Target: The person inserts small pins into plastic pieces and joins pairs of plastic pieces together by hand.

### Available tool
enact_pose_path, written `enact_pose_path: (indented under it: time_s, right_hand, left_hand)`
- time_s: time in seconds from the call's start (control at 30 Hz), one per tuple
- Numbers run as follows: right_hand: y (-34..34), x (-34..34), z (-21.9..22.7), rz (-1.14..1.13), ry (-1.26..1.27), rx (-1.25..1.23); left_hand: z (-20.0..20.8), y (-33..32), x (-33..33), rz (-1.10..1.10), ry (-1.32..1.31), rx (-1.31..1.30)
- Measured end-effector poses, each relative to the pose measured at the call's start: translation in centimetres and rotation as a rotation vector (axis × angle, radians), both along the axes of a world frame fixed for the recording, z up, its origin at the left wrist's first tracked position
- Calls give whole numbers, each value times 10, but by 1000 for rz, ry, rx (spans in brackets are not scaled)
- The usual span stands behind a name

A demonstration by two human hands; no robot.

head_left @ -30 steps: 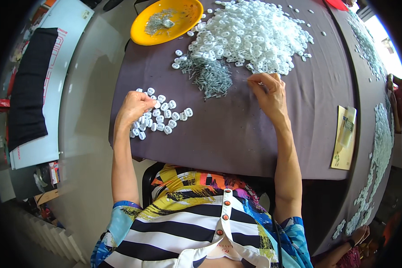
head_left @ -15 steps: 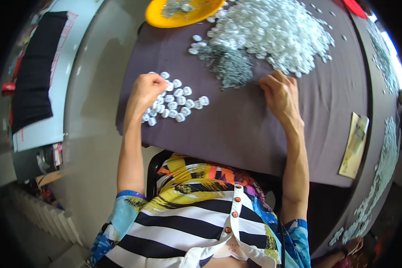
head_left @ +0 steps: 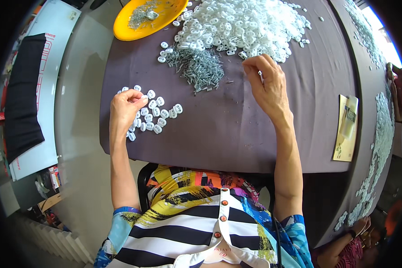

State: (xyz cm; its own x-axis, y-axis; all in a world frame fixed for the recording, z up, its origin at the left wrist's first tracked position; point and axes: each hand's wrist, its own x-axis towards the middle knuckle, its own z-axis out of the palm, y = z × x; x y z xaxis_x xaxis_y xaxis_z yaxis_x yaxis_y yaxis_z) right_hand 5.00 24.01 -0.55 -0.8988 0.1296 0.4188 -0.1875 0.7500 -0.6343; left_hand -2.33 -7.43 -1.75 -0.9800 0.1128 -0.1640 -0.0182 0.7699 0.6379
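My left hand (head_left: 126,108) is pinched closed at the left of the table, with a small white cord lock (head_left: 144,97) at its fingertips. Around and below those fingers lie several loose white cord locks (head_left: 149,117). My right hand (head_left: 270,87) hovers by the near edge of a large heap of white plastic pieces with two holes (head_left: 241,27). Its thumb and forefinger curl together at the tips; whatever is between them is too small to make out. Between my hands, farther back, sits a grey pile of tiny metal springs (head_left: 203,71).
A yellow plate (head_left: 123,27) holding more springs stands at the back left. On the right lie a tan card and a clear case (head_left: 349,118). Beyond, another table bears scattered pale pieces (head_left: 382,134), with another person's hand (head_left: 361,225) near its lower end.
My right hand has moved away from the spring pile toward the white heap. The left hand stays over the cord locks. The whole view has shifted a little.
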Motion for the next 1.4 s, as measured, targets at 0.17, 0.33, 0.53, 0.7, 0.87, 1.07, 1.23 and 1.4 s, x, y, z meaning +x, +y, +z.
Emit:
enact_pose_path:
  time_s: [0.17,0.33,0.53,0.7,0.87,1.07,1.23,1.4]
  right_hand:
    - [-8,-4,35,31,88,-75]
    - [-15,-8,74,65,130,-8]
    - [-24,-22,74,109,165,2]
    - [-26,-22,72,73,197,-19]
    - [-55,-11,51,82,185,-253]
    - [-82,-2,32,23,175,-214]
    - [-92,-1,20,57,226,-165]
    - [-95,3,13,56,207,-244]
  left_hand:
    - [8,0,3,124,-58,302]
    - [17,19,7,209,-169,821]
    - [15,44,14,169,-201,1008]
    - [14,67,20,165,-282,1140]
    - [16,96,29,166,-262,1247]
    - [15,112,40,159,-121,1329]
    - [10,113,40,208,-108,1345]
    - [12,112,39,229,-155,1329]
